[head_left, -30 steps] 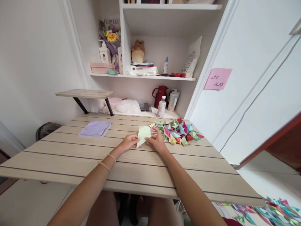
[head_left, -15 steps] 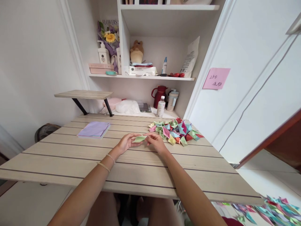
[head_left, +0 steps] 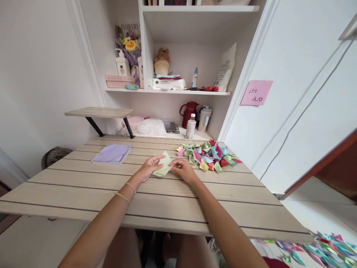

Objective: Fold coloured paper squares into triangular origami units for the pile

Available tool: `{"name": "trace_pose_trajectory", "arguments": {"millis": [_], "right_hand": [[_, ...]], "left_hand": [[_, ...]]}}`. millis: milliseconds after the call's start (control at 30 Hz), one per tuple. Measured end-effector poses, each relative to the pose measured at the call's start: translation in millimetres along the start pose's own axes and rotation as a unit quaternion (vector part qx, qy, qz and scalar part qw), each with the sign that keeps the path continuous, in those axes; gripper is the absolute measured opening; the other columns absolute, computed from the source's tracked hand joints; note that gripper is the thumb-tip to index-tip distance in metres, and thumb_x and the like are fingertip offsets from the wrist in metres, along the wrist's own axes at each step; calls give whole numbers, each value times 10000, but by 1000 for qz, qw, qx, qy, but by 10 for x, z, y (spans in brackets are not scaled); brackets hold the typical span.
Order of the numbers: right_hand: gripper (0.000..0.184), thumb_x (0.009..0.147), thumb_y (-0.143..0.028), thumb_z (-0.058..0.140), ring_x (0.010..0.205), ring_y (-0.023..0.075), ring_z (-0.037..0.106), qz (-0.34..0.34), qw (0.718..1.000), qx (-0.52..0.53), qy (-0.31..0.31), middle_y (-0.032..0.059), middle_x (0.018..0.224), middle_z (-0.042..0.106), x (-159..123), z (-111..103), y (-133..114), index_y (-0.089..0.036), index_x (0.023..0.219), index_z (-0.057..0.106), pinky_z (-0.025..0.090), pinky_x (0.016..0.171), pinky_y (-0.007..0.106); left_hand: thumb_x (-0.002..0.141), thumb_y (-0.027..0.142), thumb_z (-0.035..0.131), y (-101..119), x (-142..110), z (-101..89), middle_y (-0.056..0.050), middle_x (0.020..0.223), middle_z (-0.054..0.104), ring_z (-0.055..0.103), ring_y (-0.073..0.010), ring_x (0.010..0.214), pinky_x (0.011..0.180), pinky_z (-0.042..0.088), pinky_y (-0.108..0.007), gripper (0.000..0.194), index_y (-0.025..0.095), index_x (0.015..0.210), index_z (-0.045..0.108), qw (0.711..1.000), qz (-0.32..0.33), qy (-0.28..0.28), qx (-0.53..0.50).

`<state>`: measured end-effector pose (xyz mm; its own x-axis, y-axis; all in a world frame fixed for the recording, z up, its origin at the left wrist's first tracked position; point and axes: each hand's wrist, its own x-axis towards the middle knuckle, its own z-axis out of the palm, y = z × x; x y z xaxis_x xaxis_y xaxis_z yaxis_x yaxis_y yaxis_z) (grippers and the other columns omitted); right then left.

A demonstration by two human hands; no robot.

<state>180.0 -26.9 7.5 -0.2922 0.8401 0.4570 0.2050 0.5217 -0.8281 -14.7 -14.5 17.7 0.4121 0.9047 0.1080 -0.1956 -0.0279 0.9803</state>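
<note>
Holding green paper (head_left: 165,162), hands (head_left: 150,166) hide some edges; folds unclear.

Left hand (head_left: 150,168) and right hand (head_left: 183,169) (both curled) nearly meet.

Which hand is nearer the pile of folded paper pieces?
Right. The right hand is by the near left edge of the pile; the left hand is farther away, at the left of the green paper.

L fingers (head_left: 157,167) hold green paper (head_left: 165,162) over counter (head_left: 173,203), R fingers (head_left: 176,163) pinch its R edge; folded-paper pile (head_left: 208,155) nearby, purple sheets (head_left: 111,153) well apart on L.
</note>
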Motion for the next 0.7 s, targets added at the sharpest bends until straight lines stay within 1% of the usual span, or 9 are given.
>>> {"name": "trace_pose_trajectory", "arguments": {"millis": [100, 200, 267, 333, 433, 500, 533, 633, 700], "right_hand": [[261, 633, -371, 689, 629, 123, 533, 1, 1000, 15, -28, 33, 829, 644, -1, -14, -6, -179, 808, 665, 414, 604, 246], [235, 645, -381, 677, 615, 123, 521, 8, 999, 10, -44, 19, 736, 630, -7, -18, -18, -170, 745, 660, 400, 588, 240], [230, 677, -395, 643, 590, 122, 505, 20, 1000, -8, -21, 6, 650, 601, -9, -11, -10, -166, 699, 646, 387, 566, 237], [241, 675, -404, 639, 549, 118, 485, 38, 999, -24, 26, -12, 583, 557, -10, 4, 11, -166, 711, 626, 375, 532, 233], [367, 628, -386, 681, 521, 118, 493, 59, 995, 7, 75, -39, 575, 533, -12, 33, 39, -178, 912, 575, 390, 514, 232], [503, 625, -373, 686, 516, 119, 512, 71, 993, 52, 74, -50, 585, 532, -12, 51, 47, -187, 1056, 506, 410, 517, 237], [513, 636, -377, 676, 516, 119, 518, 77, 992, 71, 66, -49, 588, 534, -10, 56, 48, -187, 1077, 494, 420, 519, 239], [368, 682, -418, 620, 533, 118, 528, 87, 990, 102, 45, -21, 617, 558, 2, 59, 54, -171, 948, 562, 442, 528, 245], [307, 702, -439, 588, 534, 114, 526, 86, 990, 107, 42, -6, 641, 573, 11, 55, 61, -166, 844, 586, 444, 517, 240]], "left_hand": [[577, 149, 732, 2, -9, -20, -147, 1159, 569, 573, -215, 973, 814, 436, -293, 624, 145, 1170, 537, 1000, 1, -13, 1], [579, 141, 726, 3, -31, -19, -145, 1215, 527, 611, -178, 848, 737, 469, -285, 630, 173, 1177, 530, 999, -13, -36, 3], [604, 164, 714, 7, -45, -4, -135, 1222, 522, 621, -160, 791, 701, 479, -284, 607, 195, 1180, 526, 998, -30, -47, 2], [656, 229, 683, 8, -50, 18, -126, 1178, 556, 622, -164, 808, 707, 480, -284, 530, 191, 1164, 538, 998, -40, -46, -1], [663, 280, 683, -12, -33, 53, -122, 1090, 607, 620, -179, 851, 734, 474, -279, 479, 158, 1112, 569, 999, -29, -39, 2], [609, 249, 726, -34, -15, 70, -122, 1053, 623, 626, -176, 828, 730, 475, -271, 497, 139, 1071, 578, 1000, -5, -25, 11], [593, 238, 736, -43, -9, 77, -123, 1036, 628, 631, -173, 805, 716, 479, -268, 505, 135, 1059, 573, 1000, 6, -15, 15], [607, 270, 723, -44, -8, 93, -123, 993, 640, 642, -176, 742, 651, 500, -281, 554, 155, 1103, 505, 1000, 14, 12, 19], [623, 288, 711, -30, -21, 104, -122, 982, 642, 646, -185, 734, 631, 511, -300, 623, 183, 1170, 431, 1000, 9, 13, 15]]}}
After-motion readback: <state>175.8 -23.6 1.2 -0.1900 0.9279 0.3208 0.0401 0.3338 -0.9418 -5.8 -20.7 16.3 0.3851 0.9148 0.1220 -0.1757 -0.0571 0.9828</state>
